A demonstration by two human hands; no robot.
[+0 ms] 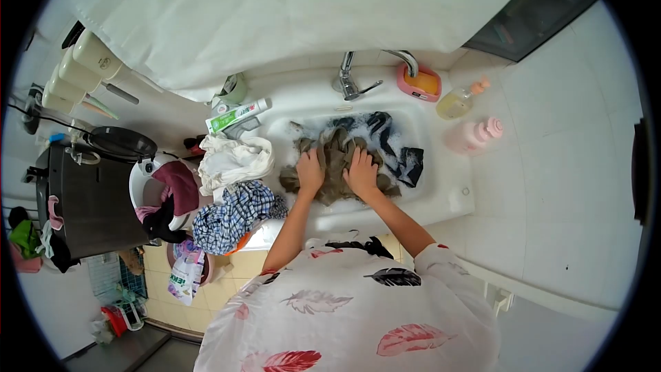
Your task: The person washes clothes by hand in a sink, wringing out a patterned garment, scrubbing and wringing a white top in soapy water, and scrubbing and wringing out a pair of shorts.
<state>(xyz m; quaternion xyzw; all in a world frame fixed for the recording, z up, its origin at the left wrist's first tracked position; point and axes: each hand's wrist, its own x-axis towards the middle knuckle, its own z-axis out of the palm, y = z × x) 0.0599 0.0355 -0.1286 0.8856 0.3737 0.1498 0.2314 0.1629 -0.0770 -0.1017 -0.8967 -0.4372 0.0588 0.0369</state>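
A wet olive-brown garment [335, 158] lies bunched in the soapy water of the white sink [441, 196]. My left hand [311, 171] grips its left part, fingers curled into the cloth. On the right part, my right hand [361, 173] is also closed on the fabric, its fingertips partly lost in the folds. A fold of the garment rises between both hands. Dark navy cloth [411, 165] lies in the suds to the right of my right hand.
A chrome faucet [348, 85] stands behind the basin. Orange soap sits in a pink dish [419, 83], near a yellowish pump bottle [456, 103] and a pink bottle [476, 135]. White cloth [234, 160], a checked shirt [234, 217] and a toothpaste tube [237, 116] rest at left.
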